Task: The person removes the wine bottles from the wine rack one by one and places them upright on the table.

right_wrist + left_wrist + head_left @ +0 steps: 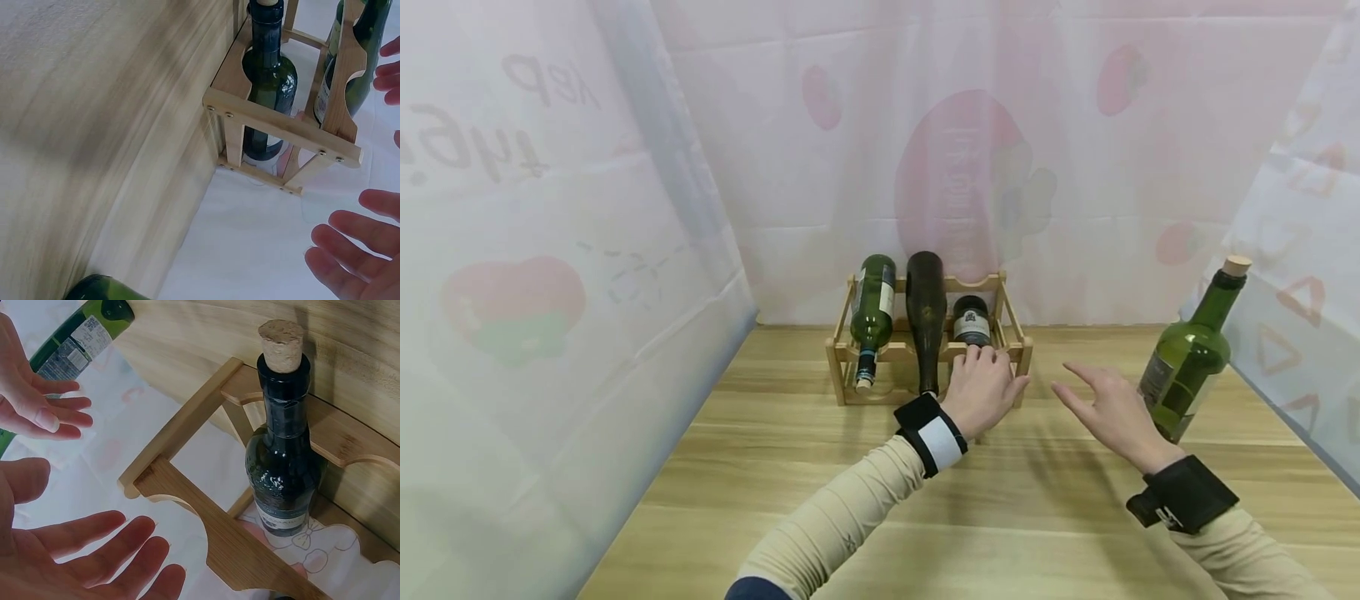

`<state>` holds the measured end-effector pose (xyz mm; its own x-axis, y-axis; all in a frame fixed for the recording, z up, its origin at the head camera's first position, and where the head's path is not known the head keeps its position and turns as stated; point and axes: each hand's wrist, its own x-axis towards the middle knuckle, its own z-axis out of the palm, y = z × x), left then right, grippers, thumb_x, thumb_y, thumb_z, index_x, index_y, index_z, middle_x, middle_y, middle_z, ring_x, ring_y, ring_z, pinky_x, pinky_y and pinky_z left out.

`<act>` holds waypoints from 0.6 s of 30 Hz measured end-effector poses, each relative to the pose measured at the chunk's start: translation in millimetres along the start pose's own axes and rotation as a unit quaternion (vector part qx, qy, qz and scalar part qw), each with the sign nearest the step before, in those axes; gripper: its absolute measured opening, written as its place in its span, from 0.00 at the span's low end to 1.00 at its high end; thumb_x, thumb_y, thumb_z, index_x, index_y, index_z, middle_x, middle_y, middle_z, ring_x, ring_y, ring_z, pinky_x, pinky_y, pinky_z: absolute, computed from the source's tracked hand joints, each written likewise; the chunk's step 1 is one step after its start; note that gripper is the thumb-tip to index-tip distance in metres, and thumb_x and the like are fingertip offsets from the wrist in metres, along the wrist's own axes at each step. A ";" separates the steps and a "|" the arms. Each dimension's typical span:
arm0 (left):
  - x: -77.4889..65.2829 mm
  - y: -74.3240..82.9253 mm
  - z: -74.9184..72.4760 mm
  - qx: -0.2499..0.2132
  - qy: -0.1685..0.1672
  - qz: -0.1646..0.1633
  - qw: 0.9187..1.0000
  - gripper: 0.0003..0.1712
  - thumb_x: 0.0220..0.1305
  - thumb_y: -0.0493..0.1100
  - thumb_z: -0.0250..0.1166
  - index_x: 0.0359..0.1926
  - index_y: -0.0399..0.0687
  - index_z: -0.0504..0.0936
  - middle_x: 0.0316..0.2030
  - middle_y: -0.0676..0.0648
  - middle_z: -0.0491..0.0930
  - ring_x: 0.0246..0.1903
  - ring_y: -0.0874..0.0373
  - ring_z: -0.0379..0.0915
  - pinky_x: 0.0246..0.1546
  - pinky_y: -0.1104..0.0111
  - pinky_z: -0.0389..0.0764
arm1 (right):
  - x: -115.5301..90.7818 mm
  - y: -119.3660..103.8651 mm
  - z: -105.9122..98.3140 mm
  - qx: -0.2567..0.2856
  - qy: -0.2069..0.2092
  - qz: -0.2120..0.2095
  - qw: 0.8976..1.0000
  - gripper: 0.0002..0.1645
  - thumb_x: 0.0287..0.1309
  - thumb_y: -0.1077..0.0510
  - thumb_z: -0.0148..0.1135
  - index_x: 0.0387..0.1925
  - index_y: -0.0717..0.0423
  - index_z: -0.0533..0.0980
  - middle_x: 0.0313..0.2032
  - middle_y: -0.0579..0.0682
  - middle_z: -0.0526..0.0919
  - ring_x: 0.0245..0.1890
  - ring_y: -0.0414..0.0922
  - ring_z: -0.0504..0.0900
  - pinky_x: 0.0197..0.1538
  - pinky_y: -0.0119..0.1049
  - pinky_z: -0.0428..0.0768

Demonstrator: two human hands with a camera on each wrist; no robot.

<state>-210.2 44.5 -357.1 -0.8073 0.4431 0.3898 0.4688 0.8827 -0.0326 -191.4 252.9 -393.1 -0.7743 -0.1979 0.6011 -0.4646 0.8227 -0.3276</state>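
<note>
My left hand [981, 392] hovers at the front right of a wooden wine rack [1024, 360], fingers extended and holding nothing. In the left wrist view, those fingers are apart from a dark corked bottle [284, 469] lying in the rack, its cork towards me. My right hand [1116, 412] is spread beside a green wine bottle [1198, 342] with a cork, standing on the table at the right; nothing is in its fingers. The rack also holds a green bottle [872, 308] at left and a dark brown bottle [927, 296] in the middle, both neck towards me.
The wood-grain table [775, 467] reaches back to a pale printed curtain [775, 167]. Similar curtains [550, 208] hang along the left and right sides. The rack stands near the back curtain.
</note>
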 end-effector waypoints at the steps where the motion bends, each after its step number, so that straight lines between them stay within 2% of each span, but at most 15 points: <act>1: -0.6 -0.7 -0.4 -0.003 -0.001 -0.001 1.000 0.23 0.72 0.63 0.48 0.44 0.54 0.81 0.46 0.50 0.81 0.49 0.53 0.74 0.49 0.61 0.76 | 0.7 -0.4 0.6 0.000 0.001 -0.002 1.000 0.26 0.62 0.53 0.63 0.55 0.68 0.75 0.48 0.69 0.82 0.46 0.66 0.80 0.46 0.61 0.78; 9: -1.6 -4.9 -2.7 -0.007 0.002 -0.004 1.000 0.22 0.72 0.62 0.49 0.41 0.54 0.81 0.46 0.50 0.81 0.49 0.52 0.73 0.49 0.61 0.77 | 7.6 -4.2 2.8 0.004 0.012 -0.019 1.000 0.27 0.61 0.55 0.64 0.56 0.69 0.74 0.50 0.69 0.81 0.48 0.67 0.79 0.49 0.61 0.77; 18: -4.1 -7.6 -0.8 -0.017 0.004 -0.003 1.000 0.22 0.72 0.61 0.49 0.43 0.53 0.80 0.45 0.49 0.80 0.50 0.52 0.73 0.50 0.59 0.76 | 12.2 -15.0 7.9 0.022 -0.005 -0.010 1.000 0.30 0.61 0.55 0.64 0.59 0.70 0.72 0.59 0.71 0.74 0.55 0.69 0.73 0.53 0.64 0.74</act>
<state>-210.1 35.9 -357.7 -0.8074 0.4361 0.3973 0.4755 0.8797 0.0007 -197.2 233.9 -386.7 -0.7682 -0.2198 0.6012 -0.4991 0.7938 -0.3475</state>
